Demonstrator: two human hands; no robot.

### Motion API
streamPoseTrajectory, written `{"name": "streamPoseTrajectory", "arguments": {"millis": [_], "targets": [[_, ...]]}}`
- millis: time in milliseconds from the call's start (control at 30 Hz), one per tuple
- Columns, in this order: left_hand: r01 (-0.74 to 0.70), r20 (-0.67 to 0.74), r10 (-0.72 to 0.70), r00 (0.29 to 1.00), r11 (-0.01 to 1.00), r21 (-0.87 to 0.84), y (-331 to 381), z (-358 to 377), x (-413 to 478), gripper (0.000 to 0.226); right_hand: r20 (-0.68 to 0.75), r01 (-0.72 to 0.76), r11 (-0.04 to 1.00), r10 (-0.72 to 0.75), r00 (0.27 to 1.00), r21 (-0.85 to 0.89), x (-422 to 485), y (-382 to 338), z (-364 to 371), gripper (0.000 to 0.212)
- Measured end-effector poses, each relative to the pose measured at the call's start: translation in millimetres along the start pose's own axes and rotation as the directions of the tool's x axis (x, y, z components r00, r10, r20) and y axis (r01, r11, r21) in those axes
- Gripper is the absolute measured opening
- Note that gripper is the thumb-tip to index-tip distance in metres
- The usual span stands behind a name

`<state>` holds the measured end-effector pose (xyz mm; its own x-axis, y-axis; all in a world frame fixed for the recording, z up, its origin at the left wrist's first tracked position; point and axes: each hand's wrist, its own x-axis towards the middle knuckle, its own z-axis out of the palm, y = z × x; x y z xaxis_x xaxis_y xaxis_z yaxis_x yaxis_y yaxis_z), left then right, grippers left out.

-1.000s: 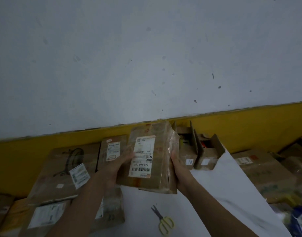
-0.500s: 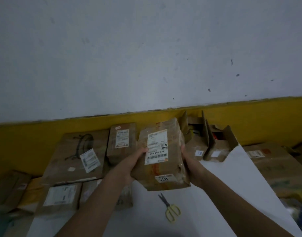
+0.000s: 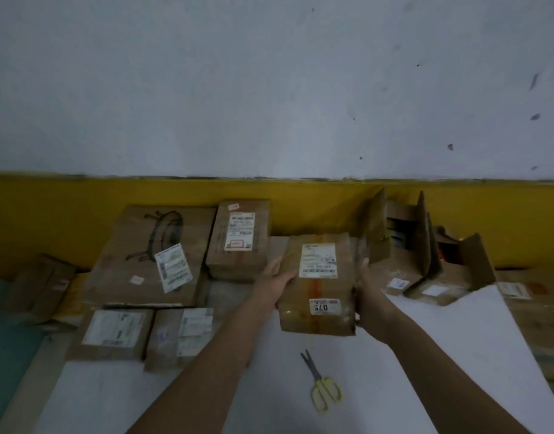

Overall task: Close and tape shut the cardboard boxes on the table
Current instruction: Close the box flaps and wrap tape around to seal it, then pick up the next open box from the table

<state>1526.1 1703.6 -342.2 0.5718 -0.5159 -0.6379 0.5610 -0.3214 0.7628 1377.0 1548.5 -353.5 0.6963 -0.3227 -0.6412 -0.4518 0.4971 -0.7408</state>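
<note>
I hold a brown taped parcel box with white labels above the white table sheet. My left hand grips its left side and my right hand grips its right side. Behind it to the right stand two cardboard boxes with raised flaps, one nearer the middle and one further right. Yellow-handled scissors lie on the sheet below the parcel. No tape roll is in sight.
Closed labelled boxes fill the left: a large flat one, an upright one, and two small ones at the front. More boxes lie at the right. A yellow and white wall backs the table.
The parcel has tilted flatter and come lower and nearer the table sheet, still held in both hands. The camera has swung so more of the left boxes shows.
</note>
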Motion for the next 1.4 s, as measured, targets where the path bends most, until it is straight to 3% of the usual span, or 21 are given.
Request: {"name": "streamPoseTrajectory", "arguments": {"millis": [100,233,367,500,567,633,667,700,767,800,833,900,1000,1067,1200,1300,1400], "targets": [[-0.127,0.006,0.129,0.992,0.969,0.214,-3.9,7.6,31.5,0.056,-0.057,-0.014,0.999,0.012,0.998,-0.032,41.3,-0.9,3.9,0.059],[-0.263,-0.022,0.300,0.954,0.868,0.421,-4.6,13.9,83.3,0.053,-0.077,0.116,0.987,-0.125,0.989,-0.112,95.4,-4.0,1.0,0.037],[-0.306,-0.008,0.406,0.914,0.703,0.642,-8.5,7.7,123.3,0.042,-0.104,0.152,0.914,-0.205,0.973,-0.375,145.5,-3.6,-5.7,0.028],[-0.319,-0.035,0.493,0.870,0.615,0.721,-17.1,6.2,139.0,0.031,-0.056,0.156,0.869,-0.205,0.977,-0.469,176.6,-7.9,0.7,0.048],[-0.324,-0.052,0.537,0.842,0.581,0.746,-12.1,12.3,130.6,0.035,-0.062,0.108,0.801,-0.179,0.982,-0.589,175.6,-17.4,10.9,0.060],[-0.329,-0.053,0.554,0.831,0.565,0.756,-3.8,24.8,119.2,0.038,-0.089,0.126,0.644,-0.290,0.953,-0.754,150.5,-32.3,19.5,0.046],[-0.348,-0.037,0.565,0.824,0.557,0.754,1.3,34.5,113.1,0.037,-0.100,0.181,0.549,-0.443,0.891,-0.816,132.7,-39.6,20.1,0.037],[-0.367,-0.009,0.558,0.830,0.559,0.744,5.7,46.5,109.5,0.035,-0.112,0.229,0.444,-0.620,0.777,-0.866,113.4,-46.5,15.6,0.031],[-0.409,0.058,0.532,0.845,0.573,0.710,14.1,76.7,102.5,0.032,-0.111,0.183,0.211,-0.889,0.444,-0.960,82.1,-60.0,-8.7,0.026],[-0.422,0.083,0.520,0.850,0.577,0.699,18.2,93.4,100.3,0.033,-0.144,0.078,0.178,-0.934,0.326,-0.981,72.1,-66.4,-27.0,0.030],[-0.412,0.093,0.500,0.861,0.578,0.704,22.2,110.5,98.8,0.038,-0.234,-0.037,0.233,-0.930,0.284,-0.972,65.4,-71.5,-48.5,0.039],[-0.365,0.080,0.472,0.878,0.552,0.749,27.3,144.5,99.9,0.055,-0.465,-0.185,0.427,-0.803,0.373,-0.885,61.6,-75.3,-93.0,0.054],[-0.255,0.058,0.357,0.932,0.535,0.806,28.5,193.8,117.5,0.080,-0.600,-0.281,0.557,-0.550,0.581,-0.782,64.3,-66.8,-135.5,0.041],[-0.172,0.036,0.260,0.965,0.524,0.835,23.7,219.7,129.4,0.075,-0.612,-0.287,0.574,-0.517,0.599,-0.767,69.3,-61.0,-146.0,0.028],[-0.082,-0.058,0.312,0.948,0.418,0.905,13.2,237.3,140.1,0.020,-0.571,-0.110,0.644,-0.571,0.590,-0.757,70.3,-55.0,-145.4,0.010],[-0.076,-0.023,0.227,0.974,0.416,0.906,24.1,223.5,121.5,0.022,-0.574,0.000,0.738,-0.525,0.628,-0.675,46.3,-64.8,-142.3,0.005],[-0.054,-0.023,0.129,0.991,0.559,0.827,41.7,196.4,87.9,0.032,-0.552,0.067,0.810,-0.454,0.699,-0.582,12.4,-81.5,-139.9,0.016]]}}
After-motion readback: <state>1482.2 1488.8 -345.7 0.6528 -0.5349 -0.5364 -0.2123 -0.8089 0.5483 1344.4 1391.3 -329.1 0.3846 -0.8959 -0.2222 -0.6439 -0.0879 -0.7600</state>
